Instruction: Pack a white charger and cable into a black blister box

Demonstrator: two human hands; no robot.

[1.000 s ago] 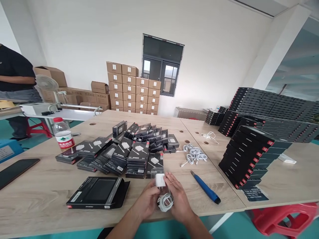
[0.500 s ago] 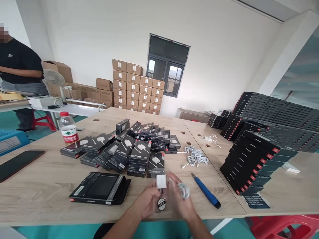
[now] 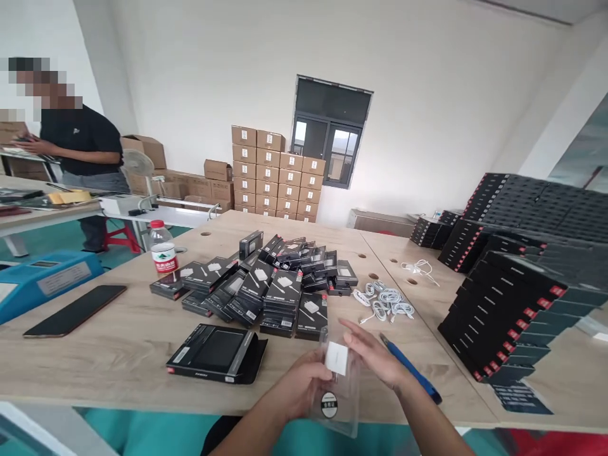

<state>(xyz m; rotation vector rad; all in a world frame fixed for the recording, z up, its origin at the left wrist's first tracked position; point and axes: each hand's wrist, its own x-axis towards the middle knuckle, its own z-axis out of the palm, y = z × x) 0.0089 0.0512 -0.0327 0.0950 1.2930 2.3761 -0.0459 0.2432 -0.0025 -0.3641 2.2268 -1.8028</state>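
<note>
A clear plastic tray (image 3: 349,411) is tilted above the table's front edge, between my hands. In its upper part sits a white charger plug (image 3: 337,359), and a round black-and-white sticker (image 3: 329,405) shows below. My left hand (image 3: 301,383) grips the tray's left side, its thumb by the plug's prongs. My right hand (image 3: 377,361) is closed at the tray's upper right edge, a fingertip touching the plug's corner. What lies under its palm is hidden. To the left, a black box (image 3: 209,354) lies with its end flap open.
Beyond my hands is a pile of black charger boxes (image 3: 285,285). White coiled cables (image 3: 387,301), a blue utility knife (image 3: 413,370) and stacked black boxes (image 3: 503,316) are on the right. A phone (image 3: 76,310) and bottle (image 3: 164,250) stand left; a co-worker (image 3: 85,139) is behind.
The view has swung left. The coiled white cable seen at my right hand no longer shows. That hand has come over the tray's upper right edge, and the tray is tilted more.
</note>
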